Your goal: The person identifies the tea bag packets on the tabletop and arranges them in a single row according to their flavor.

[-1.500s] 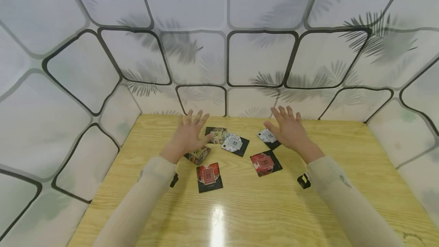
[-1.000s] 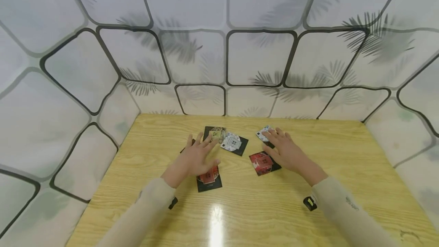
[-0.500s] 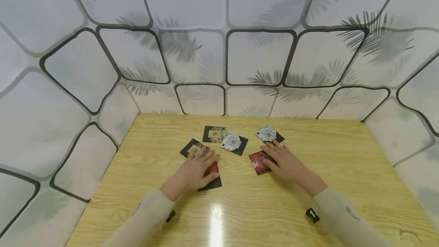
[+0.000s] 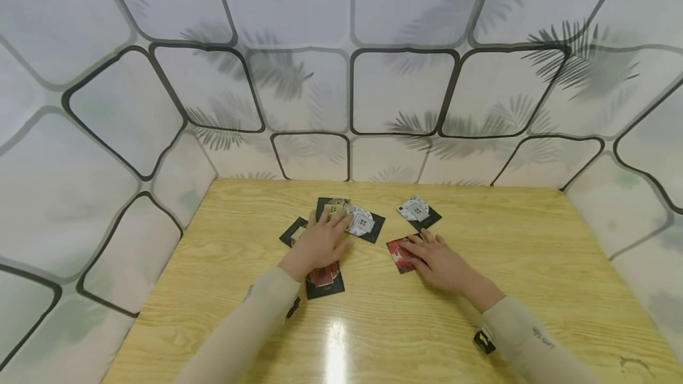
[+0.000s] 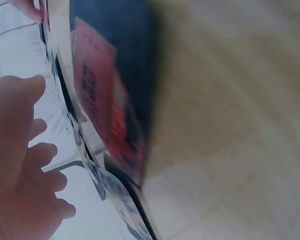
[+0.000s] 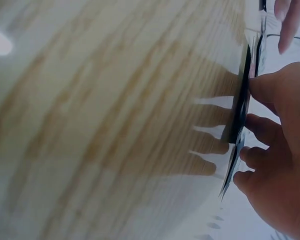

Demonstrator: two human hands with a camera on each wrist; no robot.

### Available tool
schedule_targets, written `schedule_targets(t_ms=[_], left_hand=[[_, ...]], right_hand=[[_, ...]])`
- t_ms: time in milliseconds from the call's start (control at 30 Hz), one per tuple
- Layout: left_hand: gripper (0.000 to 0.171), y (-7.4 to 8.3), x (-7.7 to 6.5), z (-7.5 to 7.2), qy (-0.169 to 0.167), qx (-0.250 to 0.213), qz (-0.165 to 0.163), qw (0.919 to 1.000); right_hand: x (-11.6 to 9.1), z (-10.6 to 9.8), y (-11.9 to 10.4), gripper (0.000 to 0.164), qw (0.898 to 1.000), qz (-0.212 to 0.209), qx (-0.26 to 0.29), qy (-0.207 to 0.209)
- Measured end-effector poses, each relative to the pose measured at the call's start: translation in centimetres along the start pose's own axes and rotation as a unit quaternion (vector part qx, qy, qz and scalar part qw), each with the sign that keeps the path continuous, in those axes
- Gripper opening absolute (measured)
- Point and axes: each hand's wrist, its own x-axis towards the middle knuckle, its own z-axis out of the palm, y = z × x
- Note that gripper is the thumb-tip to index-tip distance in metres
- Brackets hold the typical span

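Note:
Several flat, square, black-backed cards with printed fronts lie on the table. My left hand, fingers spread, is over the left group. It partly covers a gold-printed card, and its fingertips overlap another gold-printed card. Below its palm lies a red-printed card, seen close up as the red card in the left wrist view. My right hand reaches over a second red card, hiding its right part. In the right wrist view, its thumb and fingertips are right at a dark card's edge.
A silver-white card lies between the hands, beside the upper gold one. Another silver-white card is beyond my right fingers. The wooden table meets a patterned fabric wall at the back.
Both hands have come back from the far side and lowered to the cards. In the last half second my left hand has shifted right and forward; the right hand has settled over the red card.

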Motion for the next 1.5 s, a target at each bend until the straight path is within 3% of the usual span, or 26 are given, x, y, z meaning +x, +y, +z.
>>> schedule_targets(t_ms=[167, 433, 700, 833, 1067, 1500], left_hand=[[0.066, 0.5, 1.8, 0.1, -0.010, -0.004, -0.022, 0.9997], [0.066, 1.0, 3.1, 0.4, -0.023, -0.019, -0.039, 0.9988], [0.064, 1.3, 3.5, 0.5, -0.038, -0.009, -0.053, 0.9978], [0.064, 1.4, 3.7, 0.8, -0.042, 0.000, -0.056, 0.9975], [0.064, 1.6, 4.0, 1.0, -0.053, 0.003, -0.058, 0.9969], [0.063, 1.7, 3.8, 0.8, -0.054, 0.004, -0.061, 0.9967]], right_hand=[[0.0, -0.1, -0.3, 0.041, 1.000, -0.002, -0.005, 0.005], [0.2, -0.3, -0.8, 0.044, 1.000, 0.012, 0.003, 0.003], [0.2, -1.2, -1.1, 0.042, 0.997, 0.011, -0.062, 0.043], [0.1, -1.4, -0.8, 0.042, 0.997, -0.005, -0.079, 0.025], [-0.3, -1.3, -0.4, 0.041, 0.998, 0.009, -0.057, -0.020], [-1.7, -0.9, 0.3, 0.045, 0.999, 0.023, -0.022, 0.016]])
